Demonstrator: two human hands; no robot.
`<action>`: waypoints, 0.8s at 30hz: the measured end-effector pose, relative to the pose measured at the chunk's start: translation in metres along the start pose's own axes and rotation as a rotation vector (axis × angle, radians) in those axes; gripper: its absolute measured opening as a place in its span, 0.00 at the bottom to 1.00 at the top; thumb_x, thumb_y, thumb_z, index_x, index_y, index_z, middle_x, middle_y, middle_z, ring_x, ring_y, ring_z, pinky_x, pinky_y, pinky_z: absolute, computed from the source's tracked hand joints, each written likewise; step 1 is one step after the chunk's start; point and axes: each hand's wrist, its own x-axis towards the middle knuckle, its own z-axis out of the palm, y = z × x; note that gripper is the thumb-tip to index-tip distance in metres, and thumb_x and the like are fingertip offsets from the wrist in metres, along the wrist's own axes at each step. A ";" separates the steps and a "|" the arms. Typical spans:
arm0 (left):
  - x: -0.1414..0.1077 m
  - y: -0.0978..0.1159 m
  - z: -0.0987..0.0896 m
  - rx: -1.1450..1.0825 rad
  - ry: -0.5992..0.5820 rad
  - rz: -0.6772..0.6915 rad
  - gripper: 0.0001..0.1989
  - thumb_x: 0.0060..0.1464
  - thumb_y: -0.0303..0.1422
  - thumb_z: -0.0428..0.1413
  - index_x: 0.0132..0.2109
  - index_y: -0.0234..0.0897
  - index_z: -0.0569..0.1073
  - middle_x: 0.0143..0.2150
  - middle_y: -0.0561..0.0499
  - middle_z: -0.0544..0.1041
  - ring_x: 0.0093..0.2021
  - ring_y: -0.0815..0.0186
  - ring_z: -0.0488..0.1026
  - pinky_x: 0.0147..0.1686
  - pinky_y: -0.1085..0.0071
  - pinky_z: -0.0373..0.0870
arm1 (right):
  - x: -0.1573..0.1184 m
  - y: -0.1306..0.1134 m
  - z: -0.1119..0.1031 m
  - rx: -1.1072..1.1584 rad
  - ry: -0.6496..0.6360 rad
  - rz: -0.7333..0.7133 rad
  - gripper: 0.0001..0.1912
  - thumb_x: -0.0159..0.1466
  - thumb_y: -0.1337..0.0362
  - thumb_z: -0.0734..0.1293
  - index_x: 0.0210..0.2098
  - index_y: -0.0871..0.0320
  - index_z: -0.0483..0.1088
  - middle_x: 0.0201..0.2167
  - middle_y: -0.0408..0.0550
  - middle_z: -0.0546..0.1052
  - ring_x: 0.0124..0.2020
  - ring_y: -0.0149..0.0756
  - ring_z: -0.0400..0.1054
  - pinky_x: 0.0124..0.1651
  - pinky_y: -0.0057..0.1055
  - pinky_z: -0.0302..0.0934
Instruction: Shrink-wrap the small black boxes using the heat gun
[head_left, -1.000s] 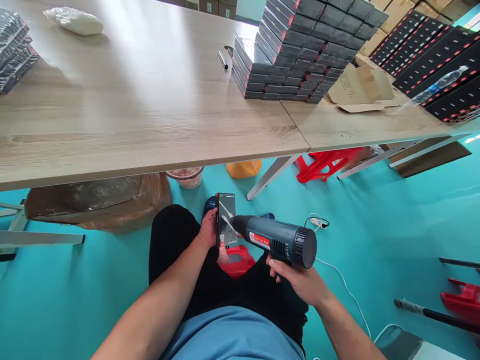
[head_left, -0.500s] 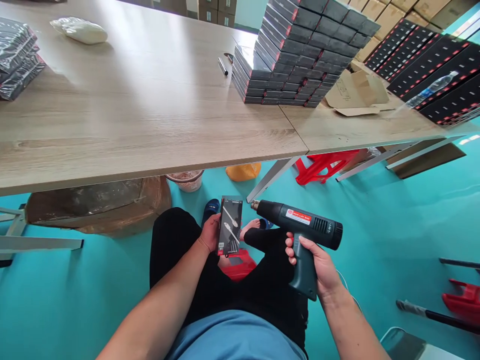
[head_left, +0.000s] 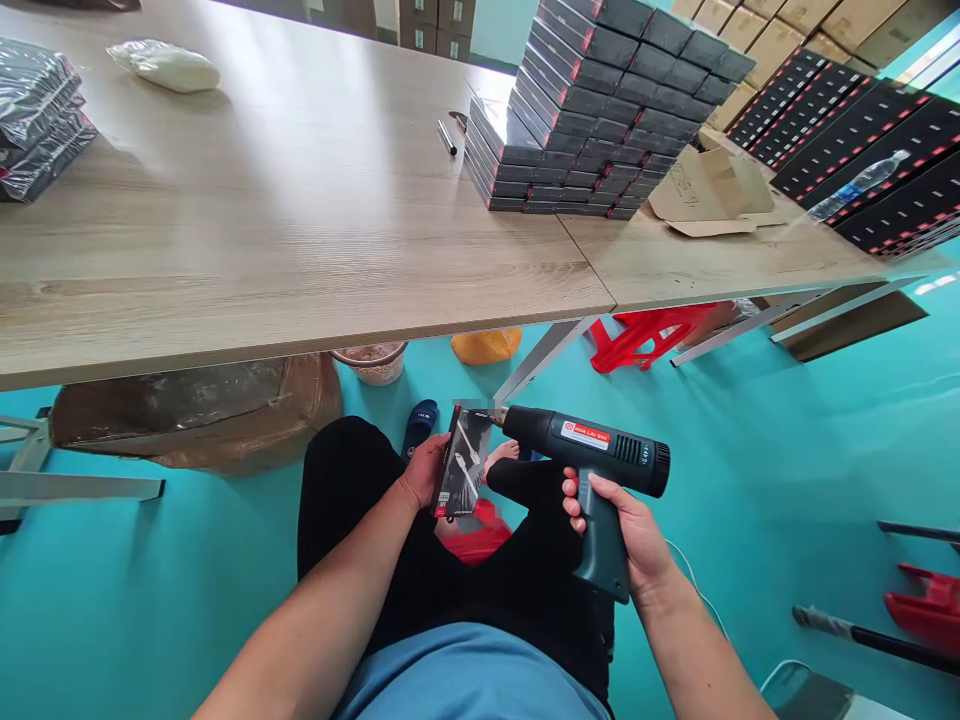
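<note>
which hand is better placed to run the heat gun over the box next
Probably the right hand: it grips the heat gun, nozzle toward the box, while the left hand holds that box.

A white bag point(head_left: 166, 66) lies far left on the table point(head_left: 300, 250); a pen point(head_left: 447, 138) lies farther right. Cardboard point(head_left: 694, 190) lies on the right section, with a clear bottle point(head_left: 859, 187) to its right. Below the near edge, from left to right, are a brown carton point(head_left: 313, 402), a bucket point(head_left: 381, 372), a yellow bag point(head_left: 486, 347) and a red stool point(head_left: 664, 316).
</note>
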 end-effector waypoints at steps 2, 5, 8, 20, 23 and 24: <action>0.002 -0.001 -0.001 0.000 0.028 -0.009 0.22 0.58 0.41 0.55 0.50 0.25 0.78 0.41 0.34 0.83 0.38 0.49 0.81 0.43 0.55 0.76 | -0.004 0.003 0.005 -0.077 -0.015 -0.022 0.19 0.50 0.58 0.80 0.39 0.62 0.80 0.30 0.47 0.80 0.27 0.30 0.72 0.25 0.22 0.69; 0.004 -0.002 -0.001 0.018 0.090 -0.007 0.17 0.59 0.40 0.54 0.42 0.30 0.79 0.32 0.40 0.82 0.31 0.53 0.80 0.36 0.58 0.76 | -0.012 0.008 0.016 -0.343 -0.109 -0.048 0.20 0.54 0.55 0.79 0.40 0.62 0.80 0.31 0.50 0.81 0.27 0.34 0.73 0.26 0.26 0.69; 0.004 -0.002 0.000 0.041 0.108 -0.001 0.17 0.60 0.42 0.53 0.41 0.32 0.79 0.31 0.40 0.82 0.30 0.52 0.80 0.34 0.58 0.76 | -0.014 0.008 0.026 -0.571 -0.159 -0.128 0.20 0.56 0.53 0.77 0.41 0.61 0.80 0.32 0.51 0.81 0.29 0.37 0.73 0.28 0.30 0.69; 0.005 0.000 0.003 0.068 0.154 -0.013 0.19 0.62 0.44 0.52 0.41 0.32 0.79 0.33 0.39 0.83 0.32 0.51 0.81 0.37 0.57 0.76 | -0.011 -0.018 0.043 -0.760 -0.171 -0.240 0.14 0.62 0.53 0.73 0.36 0.58 0.79 0.30 0.47 0.79 0.31 0.37 0.71 0.32 0.33 0.69; 0.004 0.000 0.003 0.069 0.140 0.009 0.18 0.60 0.43 0.54 0.39 0.31 0.79 0.31 0.40 0.82 0.30 0.52 0.80 0.33 0.59 0.76 | -0.008 -0.020 0.045 -0.720 -0.225 -0.201 0.14 0.60 0.54 0.74 0.41 0.57 0.79 0.34 0.48 0.80 0.30 0.37 0.72 0.30 0.33 0.69; 0.004 0.000 0.003 0.071 0.140 0.021 0.18 0.60 0.43 0.55 0.39 0.31 0.79 0.31 0.40 0.82 0.29 0.52 0.80 0.33 0.59 0.76 | -0.007 -0.021 0.045 -0.712 -0.237 -0.190 0.15 0.59 0.54 0.75 0.41 0.58 0.79 0.35 0.48 0.81 0.30 0.37 0.72 0.30 0.33 0.68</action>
